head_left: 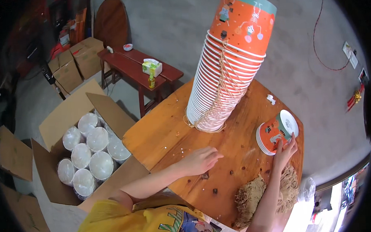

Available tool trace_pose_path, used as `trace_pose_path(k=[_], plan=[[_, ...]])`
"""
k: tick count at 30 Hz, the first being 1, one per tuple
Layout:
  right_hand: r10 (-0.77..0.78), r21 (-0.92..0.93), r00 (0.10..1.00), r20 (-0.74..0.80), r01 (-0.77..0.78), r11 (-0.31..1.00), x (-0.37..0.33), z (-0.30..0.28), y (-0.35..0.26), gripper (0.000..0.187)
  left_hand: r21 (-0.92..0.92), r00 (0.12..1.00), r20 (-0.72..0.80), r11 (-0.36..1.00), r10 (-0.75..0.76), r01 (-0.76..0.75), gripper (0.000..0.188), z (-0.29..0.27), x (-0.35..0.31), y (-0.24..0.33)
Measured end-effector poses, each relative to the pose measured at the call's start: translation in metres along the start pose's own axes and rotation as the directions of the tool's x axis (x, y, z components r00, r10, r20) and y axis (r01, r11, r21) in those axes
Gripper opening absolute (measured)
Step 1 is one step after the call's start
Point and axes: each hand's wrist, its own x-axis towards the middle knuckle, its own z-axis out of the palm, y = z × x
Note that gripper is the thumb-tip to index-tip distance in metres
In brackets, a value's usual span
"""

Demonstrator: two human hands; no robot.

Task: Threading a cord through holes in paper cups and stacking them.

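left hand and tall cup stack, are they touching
Apart: the head view shows bare tabletop between the left hand and the foot of the tall cup stack.

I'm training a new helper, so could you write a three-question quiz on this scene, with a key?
1. Which hand touches the short stack?
2. True or false: the left hand is touching the tall stack.
3. What hangs down the side of the tall stack?
A. A ribbon
B. Strings
C. A towel

Key:
1. The right hand.
2. False; the left hand is apart from it.
3. B.
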Motion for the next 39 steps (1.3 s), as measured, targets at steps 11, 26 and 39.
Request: trace_pose_path(k=[11, 26, 39], plan=[[-0.056, -0.011, 0.998, -0.006, 0.056, 0.998, -0.008, -0.001, 0.007, 0.070, -0.478, 0.809, -0.074, 0.691, 0.584, -0.543, 0.014, -0.130, 0.134, 0.157], [-0.063, 0.052, 0.998, 0.005, 0.063, 0.997, -0.009, 0.002, 0.007, 0.076, -0.617, 0.834, -0.254, 0.582, 0.490, -0.530, 0.018, -0.096, 0.128, 0.170], [-0.057, 0.033, 0.998, 0.022, 0.057, 0.998, -0.009, 0.002, 0.003, 0.077, -0.707, 0.879, -0.346, 0.525, 0.328, -0.474, 0.025, -0.095, 0.115, 0.168]])
